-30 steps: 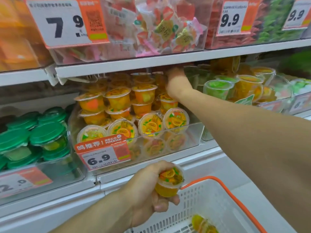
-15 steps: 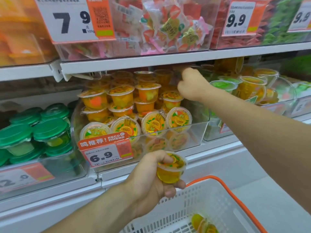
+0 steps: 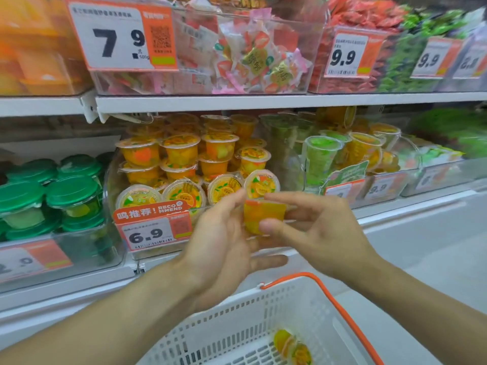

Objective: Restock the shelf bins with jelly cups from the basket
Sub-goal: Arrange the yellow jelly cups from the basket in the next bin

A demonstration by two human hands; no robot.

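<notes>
While both hands meet in front of the shelf, the head view shows one orange jelly cup (image 3: 264, 216) between them, upright, its long axis near vertical and its sealed top uppermost. The right hand (image 3: 320, 233) pinches it: thumb on the near lower side, forefinger stretched across the top edge, the other fingers loosely spread. The left hand (image 3: 224, 241) lies just beside the cup with its fingers nearly straight, palm turned toward it; whether it touches the cup I cannot tell, since motion blurs the contact. The orange-cup bin (image 3: 158, 248), behind the 6.9 price tag (image 3: 154, 227), stands directly beyond and slightly above the cup, so the right hand, which has the grip, looks the nearer one to carry it forward and up. Below, the white basket (image 3: 237, 327) holds at least two more cups (image 3: 291, 346) at its bottom; its lower part is cut off by the frame. The back rows of the bin are shaded by the shelf above and hard to count.
</notes>
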